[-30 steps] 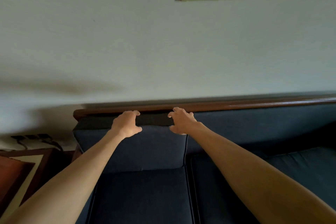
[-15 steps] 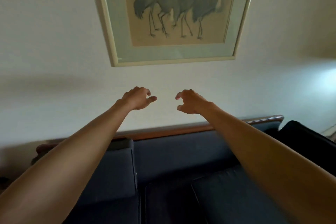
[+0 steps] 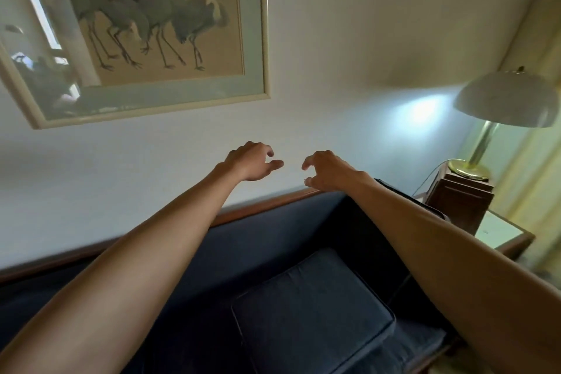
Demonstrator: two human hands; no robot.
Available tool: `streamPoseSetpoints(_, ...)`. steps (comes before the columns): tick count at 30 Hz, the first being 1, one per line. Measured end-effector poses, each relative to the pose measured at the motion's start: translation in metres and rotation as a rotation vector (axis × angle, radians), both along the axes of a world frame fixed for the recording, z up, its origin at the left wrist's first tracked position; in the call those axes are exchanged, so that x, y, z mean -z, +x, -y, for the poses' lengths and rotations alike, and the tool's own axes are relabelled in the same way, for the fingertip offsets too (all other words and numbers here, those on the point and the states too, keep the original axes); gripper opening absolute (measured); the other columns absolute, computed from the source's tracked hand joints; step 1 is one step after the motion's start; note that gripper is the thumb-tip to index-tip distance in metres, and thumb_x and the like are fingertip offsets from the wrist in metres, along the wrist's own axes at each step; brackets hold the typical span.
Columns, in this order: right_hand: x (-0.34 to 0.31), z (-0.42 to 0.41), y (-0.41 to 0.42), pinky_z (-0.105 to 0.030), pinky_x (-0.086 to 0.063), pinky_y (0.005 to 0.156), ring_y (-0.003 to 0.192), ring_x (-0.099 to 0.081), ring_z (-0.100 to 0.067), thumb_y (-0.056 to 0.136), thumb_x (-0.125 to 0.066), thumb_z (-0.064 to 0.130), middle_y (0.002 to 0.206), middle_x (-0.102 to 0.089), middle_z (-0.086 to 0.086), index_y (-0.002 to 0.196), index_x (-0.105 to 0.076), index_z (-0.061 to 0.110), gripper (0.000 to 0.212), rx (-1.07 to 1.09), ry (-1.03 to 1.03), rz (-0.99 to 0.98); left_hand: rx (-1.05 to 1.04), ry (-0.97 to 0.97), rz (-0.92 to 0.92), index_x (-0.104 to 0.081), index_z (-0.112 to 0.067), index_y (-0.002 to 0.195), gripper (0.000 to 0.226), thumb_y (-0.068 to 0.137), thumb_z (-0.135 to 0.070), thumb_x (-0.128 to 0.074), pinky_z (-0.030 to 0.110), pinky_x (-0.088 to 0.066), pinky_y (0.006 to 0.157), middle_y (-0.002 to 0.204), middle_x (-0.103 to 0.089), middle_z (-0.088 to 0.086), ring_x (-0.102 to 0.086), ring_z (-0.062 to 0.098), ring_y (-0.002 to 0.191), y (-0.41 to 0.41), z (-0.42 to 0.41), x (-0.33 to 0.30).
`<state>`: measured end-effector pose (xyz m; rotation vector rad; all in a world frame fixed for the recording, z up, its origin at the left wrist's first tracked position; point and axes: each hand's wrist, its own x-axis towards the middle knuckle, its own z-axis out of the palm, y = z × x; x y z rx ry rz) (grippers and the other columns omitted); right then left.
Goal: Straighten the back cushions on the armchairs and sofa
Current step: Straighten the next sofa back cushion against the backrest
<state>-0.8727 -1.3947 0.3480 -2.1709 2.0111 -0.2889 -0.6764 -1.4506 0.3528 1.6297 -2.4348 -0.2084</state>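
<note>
A dark blue sofa (image 3: pixel 273 240) with a wooden top rail (image 3: pixel 267 205) runs along the white wall. A dark blue cushion (image 3: pixel 312 313) lies flat and askew on the seat at the sofa's right end, not upright against the back. My left hand (image 3: pixel 252 161) and my right hand (image 3: pixel 326 170) are stretched out side by side in the air above the rail, fingers curled and apart, holding nothing. The right hand's fingertips hover just over the rail's right part. Both forearms cross over the sofa.
A framed picture of cranes (image 3: pixel 145 36) hangs on the wall at the upper left. A brass lamp (image 3: pixel 498 106) on a wooden block (image 3: pixel 458 203) stands on a side table (image 3: pixel 504 237) right of the sofa, beside a pale curtain.
My hands have let go of the left back cushion they gripped a second ago. They and the view have swung right along the sofa to its right end.
</note>
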Motion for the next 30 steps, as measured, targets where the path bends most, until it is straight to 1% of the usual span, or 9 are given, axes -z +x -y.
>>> streamPoseSetpoints(4,0.030,0.014,-0.054,-0.038,-0.046,0.099,0.124,-0.054,-0.026,0.090,-0.065,0.024,0.138,-0.056,-0.006,0.129,-0.060,0.017,0.040,0.026,0.044,-0.021,0.025,0.043,-0.017,-0.053,-0.023,0.133,0.057,0.091,-0.061,-0.051,0.042,-0.043,0.097,0.137,-0.055,0.002,-0.052,0.026,0.124,-0.053,0.024,0.039)
streamPoseSetpoints(8,0.084,0.029,-0.107,-0.038,-0.047,0.102,0.123,-0.056,-0.027,0.088,-0.067,0.026,0.135,-0.059,-0.007,0.127,-0.063,0.017,0.040,0.075,0.151,0.029,0.040,0.147,-0.013,-0.057,-0.024,0.127,0.051,0.089,-0.058,-0.055,0.037,-0.044,0.089,0.133,-0.059,0.002,-0.056,0.026,0.119,-0.106,0.039,0.104)
streamPoseSetpoints(11,0.127,0.030,-0.135,-0.039,-0.049,0.098,0.119,-0.057,-0.027,0.087,-0.069,0.029,0.133,-0.058,-0.005,0.124,-0.064,0.020,0.039,0.095,0.210,0.053,0.039,0.187,-0.021,-0.059,-0.023,0.126,0.050,0.089,-0.056,-0.057,0.041,-0.048,0.091,0.126,-0.063,0.001,-0.058,0.025,0.117,-0.126,0.032,0.152)
streamPoseSetpoints(14,0.181,0.035,-0.166,-0.041,-0.051,0.095,0.118,-0.057,-0.027,0.086,-0.069,0.029,0.131,-0.058,-0.005,0.125,-0.064,0.020,0.040,0.088,0.306,0.056,0.013,0.285,-0.010,-0.058,-0.023,0.128,0.050,0.090,-0.055,-0.057,0.043,-0.047,0.092,0.126,-0.063,0.001,-0.058,0.026,0.116,-0.150,0.026,0.205)
streamPoseSetpoints(18,0.262,0.035,-0.198,-0.043,-0.051,0.095,0.119,-0.055,-0.024,0.088,-0.064,0.027,0.129,-0.056,-0.003,0.127,-0.062,0.019,0.040,0.037,0.455,0.046,-0.057,0.378,-0.020,-0.057,-0.021,0.128,0.048,0.091,-0.050,-0.058,0.038,-0.046,0.085,0.121,-0.064,-0.001,-0.059,0.021,0.112,-0.177,0.005,0.280)
streamPoseSetpoints(20,0.306,0.029,-0.209,-0.043,-0.052,0.093,0.119,-0.054,-0.024,0.090,-0.062,0.028,0.129,-0.055,-0.002,0.128,-0.060,0.020,0.039,0.000,0.531,0.038,-0.101,0.400,-0.016,-0.058,-0.020,0.127,0.047,0.090,-0.049,-0.059,0.037,-0.048,0.086,0.119,-0.065,-0.002,-0.058,0.019,0.112,-0.188,-0.011,0.322)
streamPoseSetpoints(23,0.380,0.009,-0.222,-0.041,-0.051,0.092,0.122,-0.053,-0.023,0.092,-0.060,0.028,0.133,-0.054,-0.002,0.131,-0.058,0.021,0.039,-0.046,0.644,0.035,-0.159,0.419,0.022,-0.057,-0.020,0.127,0.049,0.087,-0.049,-0.062,0.037,-0.049,0.088,0.126,-0.061,-0.004,-0.055,0.019,0.116,-0.205,-0.044,0.393)
streamPoseSetpoints(26,0.446,-0.026,-0.228,-0.039,-0.049,0.093,0.123,-0.055,-0.025,0.092,-0.059,0.028,0.135,-0.055,-0.001,0.129,-0.059,0.022,0.038,-0.027,0.724,0.067,-0.182,0.460,0.066,-0.052,-0.021,0.132,0.055,0.086,-0.049,-0.062,0.037,-0.048,0.091,0.135,-0.053,-0.004,-0.050,0.020,0.122,-0.216,-0.083,0.453)
streamPoseSetpoints(30,0.512,-0.062,-0.226,-0.039,-0.052,0.086,0.118,-0.055,-0.026,0.092,-0.058,0.023,0.125,-0.056,-0.001,0.124,-0.061,0.020,0.032,0.043,0.623,0.113,-0.177,0.459,0.171,-0.039,-0.022,0.142,0.071,0.083,-0.049,-0.066,0.040,-0.042,0.100,0.151,-0.035,0.001,-0.035,0.024,0.137,-0.221,-0.127,0.519)
